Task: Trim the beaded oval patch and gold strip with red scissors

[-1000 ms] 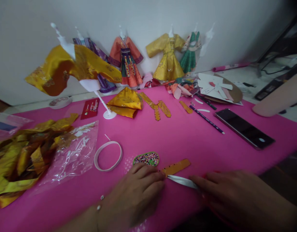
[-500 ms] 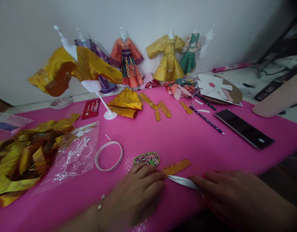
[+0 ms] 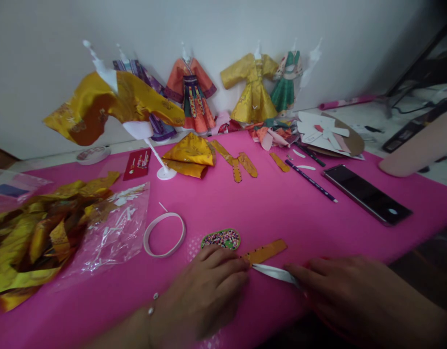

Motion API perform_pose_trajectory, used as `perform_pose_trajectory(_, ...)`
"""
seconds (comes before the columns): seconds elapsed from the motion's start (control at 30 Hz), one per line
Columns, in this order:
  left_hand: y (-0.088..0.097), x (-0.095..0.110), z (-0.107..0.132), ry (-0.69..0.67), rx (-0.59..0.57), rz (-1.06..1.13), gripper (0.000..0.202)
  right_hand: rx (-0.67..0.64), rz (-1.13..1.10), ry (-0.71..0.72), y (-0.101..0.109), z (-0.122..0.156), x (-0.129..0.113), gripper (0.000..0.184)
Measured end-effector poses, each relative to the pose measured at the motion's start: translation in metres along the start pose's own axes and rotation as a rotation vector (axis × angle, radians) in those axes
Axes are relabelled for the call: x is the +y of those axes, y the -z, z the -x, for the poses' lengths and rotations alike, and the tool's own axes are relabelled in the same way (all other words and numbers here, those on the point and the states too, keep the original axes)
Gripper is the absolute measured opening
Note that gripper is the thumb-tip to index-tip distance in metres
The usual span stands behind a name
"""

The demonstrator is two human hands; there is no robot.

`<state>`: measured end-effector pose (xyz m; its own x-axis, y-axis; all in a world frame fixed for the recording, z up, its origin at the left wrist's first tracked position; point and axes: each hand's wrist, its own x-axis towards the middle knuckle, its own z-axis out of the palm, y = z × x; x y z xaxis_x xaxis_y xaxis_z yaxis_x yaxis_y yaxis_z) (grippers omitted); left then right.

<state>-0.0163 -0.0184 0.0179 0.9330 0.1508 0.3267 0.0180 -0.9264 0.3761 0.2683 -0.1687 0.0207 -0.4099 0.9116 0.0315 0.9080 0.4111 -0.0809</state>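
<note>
My left hand has its fingers bent together over the near end of a golden-yellow fabric strip with dark dots along its edge. Part of the strip is hidden beneath the fingers. Scissors with pale metal blades are in my closed right hand; a trace of red handle shows by the fingers. The blade tips touch or nearly touch the lower edge of the strip, close to my left fingertips. Just beyond my left hand lies a green-edged oval case filled with coloured beads.
A roll of pale tape and a plastic bag with fabric scraps lie left. Phone and purple pencil lie right on the pink mat. Doll stands in small robes, including a yellow one, line the back.
</note>
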Motion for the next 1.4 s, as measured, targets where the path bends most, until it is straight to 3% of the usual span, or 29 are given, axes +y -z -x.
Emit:
perform_pose_trajectory(0.7, -0.002, -0.001, 0.001, -0.018, 0.027, -0.022, 0.026, 0.077, -0.015, -0.042, 0.010, 0.003, -0.002, 0.035)
perform_pose_trajectory(0.97, -0.002, -0.003, 0.003, -0.043, 0.109, -0.035, 0.030, 0.103, 0.033, -0.009, 0.006, 0.004, 0.006, 0.034)
perform_pose_trajectory(1.17, -0.001, -0.009, 0.007, 0.163, 0.296, -0.142, 0.035, 0.128, 0.051, -0.038, 0.008, 0.002, 0.006, 0.035)
perform_pose_trajectory(1.4, -0.008, -0.011, 0.007, 0.356, 0.257, -0.168, 0.038, 0.229, 0.036, -0.060, 0.002, 0.006, 0.001, 0.037)
